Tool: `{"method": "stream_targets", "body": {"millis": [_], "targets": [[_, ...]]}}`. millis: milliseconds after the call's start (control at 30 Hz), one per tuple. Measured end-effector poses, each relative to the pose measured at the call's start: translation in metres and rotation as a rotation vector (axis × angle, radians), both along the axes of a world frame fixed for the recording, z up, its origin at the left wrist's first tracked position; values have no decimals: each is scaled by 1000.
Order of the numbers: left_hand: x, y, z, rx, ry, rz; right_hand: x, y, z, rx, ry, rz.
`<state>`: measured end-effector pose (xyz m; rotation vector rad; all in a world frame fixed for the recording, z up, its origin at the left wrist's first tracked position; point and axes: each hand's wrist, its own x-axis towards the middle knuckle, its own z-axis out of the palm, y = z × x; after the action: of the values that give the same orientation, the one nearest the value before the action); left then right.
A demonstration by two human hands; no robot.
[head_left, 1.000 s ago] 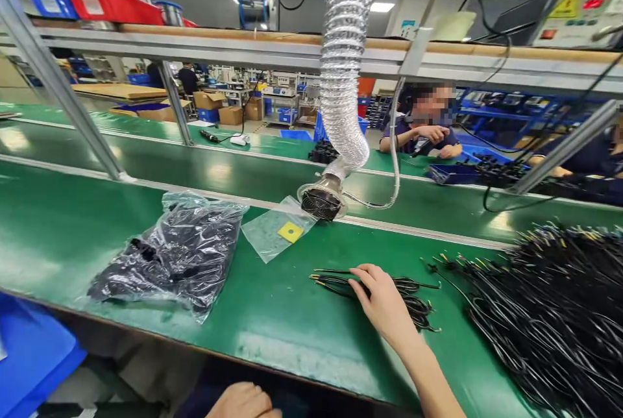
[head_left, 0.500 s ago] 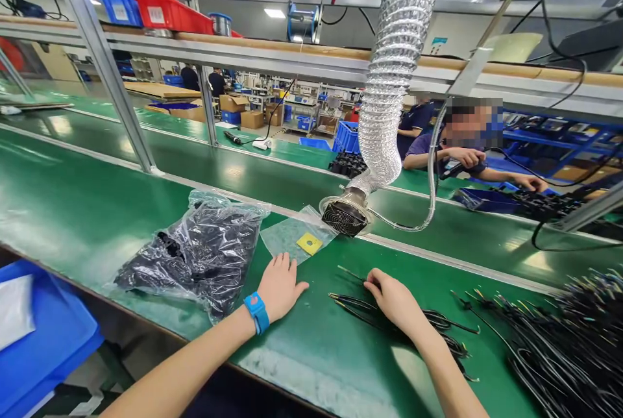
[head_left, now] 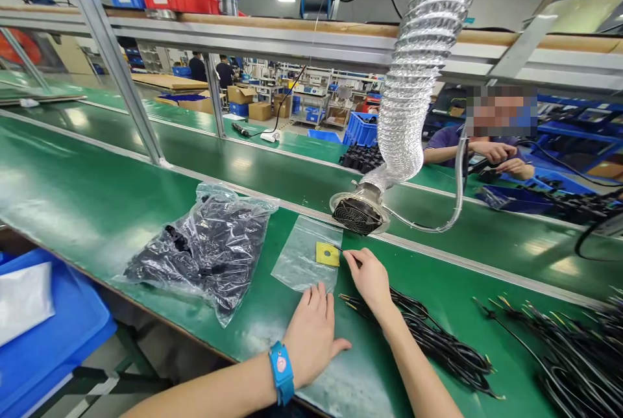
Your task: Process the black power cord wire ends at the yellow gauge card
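My left hand (head_left: 314, 333), with a blue wrist strap (head_left: 281, 371), lies flat, its fingertips on the lower edge of a clear plastic bag (head_left: 296, 252). On that bag is a yellow square pad (head_left: 321, 253) with a round hole in its middle. My right hand (head_left: 367, 278) pinches a thin dark cable (head_left: 341, 250) at the pad's right edge; whether its tip touches the pad I cannot tell. Black cables (head_left: 423, 333) with bare ends lie beneath and beside my right forearm. To the left sits a larger clear bag (head_left: 209, 246) full of black parts.
A fume extraction fan (head_left: 357, 213) on a silver duct (head_left: 406, 87) hangs just beyond the yellow pad. A big pile of cables (head_left: 574, 353) lies at the right. Across the bench, a person's hands (head_left: 506, 158) work. A blue bin (head_left: 63, 327) stands at lower left.
My right hand has carried the cable end up and left to the yellow pad. My left hand has moved onto the near edge of the bag, which has turned. The camera view has shifted.
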<state>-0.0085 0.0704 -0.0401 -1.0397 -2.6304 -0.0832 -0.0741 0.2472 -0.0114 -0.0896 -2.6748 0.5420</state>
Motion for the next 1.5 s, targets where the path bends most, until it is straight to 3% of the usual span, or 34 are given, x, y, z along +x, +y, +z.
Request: {"method": "stream_targets", "body": {"millis": [133, 300, 367, 433, 500, 567, 633, 700, 833, 967, 1100, 1333, 1500], "targets": [[9, -5, 4, 53, 8, -10, 4, 0, -7, -4, 110, 25], [3, -35, 36, 238, 49, -65, 10, 8, -18, 15, 193, 32], [-12, -68, 53, 318, 105, 63, 8, 12, -24, 65, 149, 58], [-32, -113, 66, 336, 173, 307, 6, 16, -28, 125, 75, 93], [-52, -162, 72, 271, 216, 571, 4, 18, -30, 171, 11, 105], [-71, -206, 71, 147, 201, 720, 5, 17, -29, 183, -19, 93], [-85, -236, 62, 35, 145, 672, 6, 14, -27, 163, -15, 73], [-93, -252, 49, 23, 138, 584, 7, 11, -24, 117, 23, 46], [-101, -251, 23, 148, 168, 432, 7, 8, -20, 29, 129, 7], [-117, -230, 10, 228, 134, 305, 7, 6, -19, -12, 203, 13], [-148, -217, 13, 208, 154, 304, 7, 6, -19, -9, 236, 23], [-217, -229, 29, 58, 144, 392, 9, 5, -19, -5, 236, 49], [-223, -229, 24, 100, 165, 413, 9, 6, -20, 55, 196, 52]]}}
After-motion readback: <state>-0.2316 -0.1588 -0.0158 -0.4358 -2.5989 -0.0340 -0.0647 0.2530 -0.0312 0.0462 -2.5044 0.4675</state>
